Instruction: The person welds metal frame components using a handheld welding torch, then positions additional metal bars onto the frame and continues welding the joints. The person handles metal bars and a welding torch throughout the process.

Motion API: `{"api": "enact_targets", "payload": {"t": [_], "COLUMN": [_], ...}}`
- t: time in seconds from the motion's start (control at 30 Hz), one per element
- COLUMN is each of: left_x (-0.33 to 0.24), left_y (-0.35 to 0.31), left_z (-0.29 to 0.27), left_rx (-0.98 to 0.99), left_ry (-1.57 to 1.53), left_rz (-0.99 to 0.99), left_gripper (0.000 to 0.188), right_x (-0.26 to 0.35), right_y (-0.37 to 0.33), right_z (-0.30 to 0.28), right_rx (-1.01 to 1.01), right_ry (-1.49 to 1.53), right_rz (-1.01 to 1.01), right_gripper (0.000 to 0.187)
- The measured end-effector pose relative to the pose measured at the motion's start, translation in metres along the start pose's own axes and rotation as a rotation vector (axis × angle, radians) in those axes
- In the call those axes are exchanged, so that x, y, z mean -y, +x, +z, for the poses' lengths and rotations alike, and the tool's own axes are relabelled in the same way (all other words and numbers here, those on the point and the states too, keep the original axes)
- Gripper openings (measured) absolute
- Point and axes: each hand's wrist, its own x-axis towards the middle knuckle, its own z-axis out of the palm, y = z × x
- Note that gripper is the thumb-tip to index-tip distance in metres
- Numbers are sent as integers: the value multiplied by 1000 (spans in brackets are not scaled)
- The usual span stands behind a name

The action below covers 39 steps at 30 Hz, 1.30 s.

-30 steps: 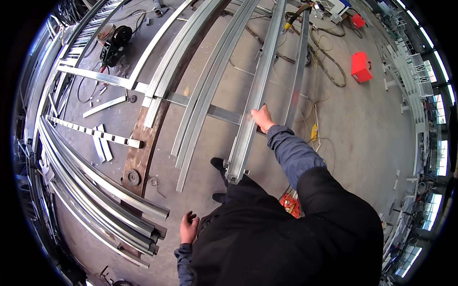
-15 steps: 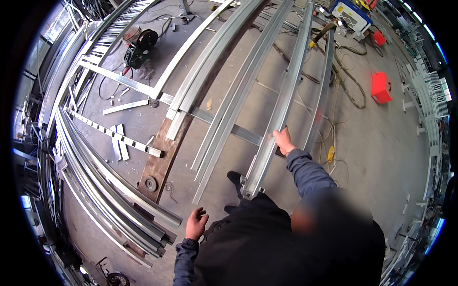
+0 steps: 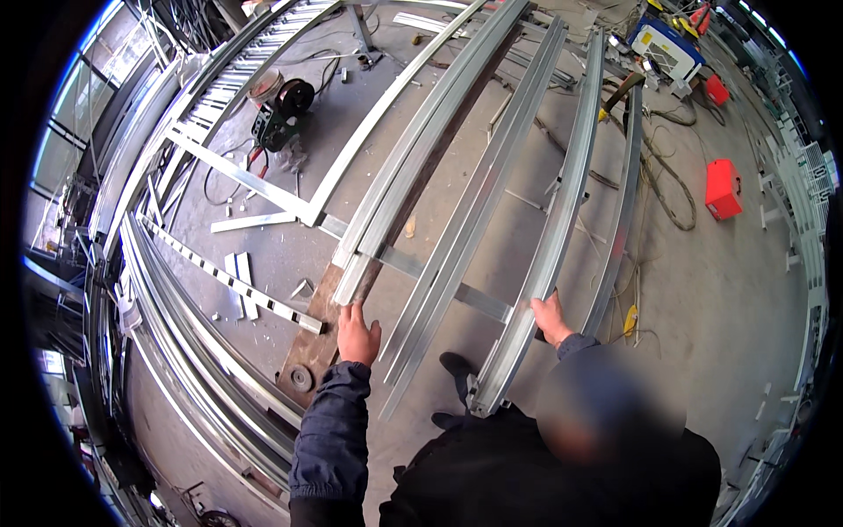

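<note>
1. The left grip (image 3: 358, 335) has risen from beside the body and reached forward, over the right edge of the brown plank (image 3: 307, 341).
2. Its fingers, curled a second ago, now extend to the near end of the paired metal channels (image 3: 369, 237); contact cannot be told.
3. The left sleeve (image 3: 329, 430) now shows much more and hides some near ends of the stacked tubes (image 3: 198, 334).
4. The view has shifted, bringing the blue machine (image 3: 667, 46) more fully into sight.
</note>
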Motion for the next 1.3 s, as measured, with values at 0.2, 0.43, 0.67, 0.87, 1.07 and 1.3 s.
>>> {"api": "enact_targets", "payload": {"t": [0.2,0.43,0.67,0.87,1.07,1.3], "left_x": [-47,-45,-40,-60,-148,-175], "left_y": [133,206,209,164,48,-91], "left_z": [27,67,74,33,-30,-83], "left_rx": [-30,38,-39,178,347,427], "left_ry": [234,479,544,123,-80,-191], "left_rz": [161,207,330,290,292,125], "left_gripper": [77,101,39,68,77,68], "right_x": [1,2,9,3,-26,86], "right_y": [-2,-3,-5,-4,-4,28], "right_z": [-9,-16,-16,-13,-16,-15], "right_rx": [3,-35,-55,-73,-175,-541], "right_ry": [-93,-106,-41,-74,-134,-672], "right_rz": [-31,-123,-218,-254,-156,-176], "right_gripper": [69,76,74,79,96,117]}}
